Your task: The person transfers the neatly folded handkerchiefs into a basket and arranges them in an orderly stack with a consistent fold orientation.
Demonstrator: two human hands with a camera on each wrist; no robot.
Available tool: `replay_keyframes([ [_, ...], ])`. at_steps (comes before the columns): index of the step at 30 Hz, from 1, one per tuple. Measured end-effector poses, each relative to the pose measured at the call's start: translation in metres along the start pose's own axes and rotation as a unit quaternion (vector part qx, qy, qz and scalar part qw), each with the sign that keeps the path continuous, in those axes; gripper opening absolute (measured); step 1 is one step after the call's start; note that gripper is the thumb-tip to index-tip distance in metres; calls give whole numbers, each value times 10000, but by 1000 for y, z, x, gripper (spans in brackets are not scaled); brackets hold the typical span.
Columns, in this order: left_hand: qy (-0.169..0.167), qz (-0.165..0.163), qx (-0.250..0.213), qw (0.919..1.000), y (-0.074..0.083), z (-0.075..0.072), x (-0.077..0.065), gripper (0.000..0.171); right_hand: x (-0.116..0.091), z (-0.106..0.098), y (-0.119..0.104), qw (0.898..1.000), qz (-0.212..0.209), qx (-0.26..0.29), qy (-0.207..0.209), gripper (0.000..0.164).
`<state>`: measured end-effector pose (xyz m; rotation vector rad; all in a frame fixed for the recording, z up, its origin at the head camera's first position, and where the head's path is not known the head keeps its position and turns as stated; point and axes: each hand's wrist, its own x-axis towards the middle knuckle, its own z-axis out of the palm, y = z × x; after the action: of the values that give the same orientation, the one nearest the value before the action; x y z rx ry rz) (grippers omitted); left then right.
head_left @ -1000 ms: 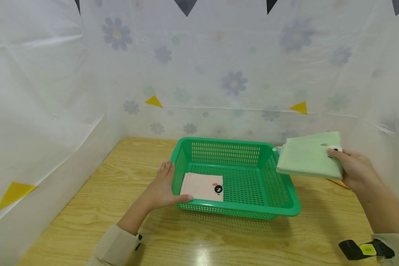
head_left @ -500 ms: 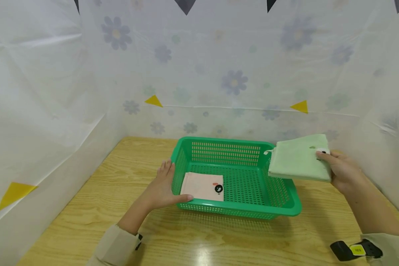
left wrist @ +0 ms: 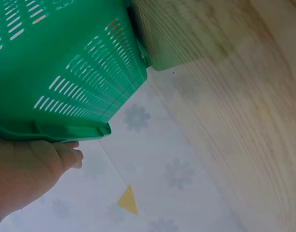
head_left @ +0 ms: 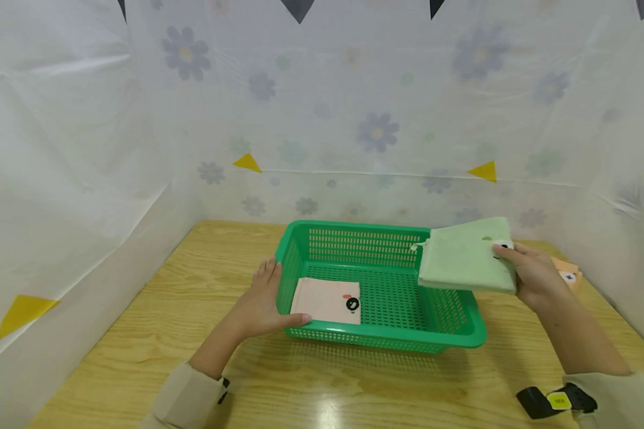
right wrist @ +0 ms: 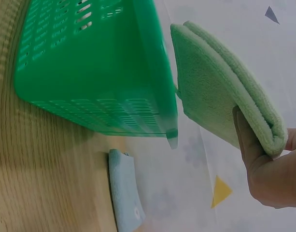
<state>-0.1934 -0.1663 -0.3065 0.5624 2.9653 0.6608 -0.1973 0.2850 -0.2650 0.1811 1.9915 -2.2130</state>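
A green plastic basket (head_left: 381,336) with slotted walls stands on the table. My left hand (head_left: 260,307) rests on its left front corner, thumb straight along the front rim and fingers on the left rim. A folded pale pink towel (head_left: 322,298) with a small dark face design lies flat inside, at the left. My right hand (head_left: 539,277) pinches a folded light green towel (head_left: 456,259) by its right edge, thumb on top and fingers beneath. That towel hangs above the basket's right rim. The right wrist view shows its thick folded layers (right wrist: 234,92).
A folded blue-grey towel (right wrist: 124,188) lies on the table beyond the basket in the right wrist view. Partly hidden behind my right hand is an orange cloth (head_left: 566,271) with a pale patch. White flowered sheeting (head_left: 322,119) surrounds the wooden table (head_left: 177,286).
My right hand has moved left with the green towel, from beside the basket to above its right rim. The orange cloth has come into sight behind it. My left hand stays put.
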Motion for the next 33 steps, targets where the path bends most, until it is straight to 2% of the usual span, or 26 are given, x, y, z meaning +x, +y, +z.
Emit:
replay_keyframes([
  [4, 5, 0, 13, 10000, -1, 0, 0, 116, 2, 5, 2, 9998, -76, -142, -64, 90],
  [14, 52, 7, 59, 10000, 0, 0, 0, 117, 6, 16, 6, 9998, -30, 17, -183, 90],
  [26, 73, 76, 68, 9999, -1, 1, 1, 116, 8, 29, 11, 9988, 7, -452, -186, 89],
  [33, 94, 63, 80, 9999, -1, 2, 1, 116, 9, 37, 13, 9985, -31, -354, -416, 81],
])
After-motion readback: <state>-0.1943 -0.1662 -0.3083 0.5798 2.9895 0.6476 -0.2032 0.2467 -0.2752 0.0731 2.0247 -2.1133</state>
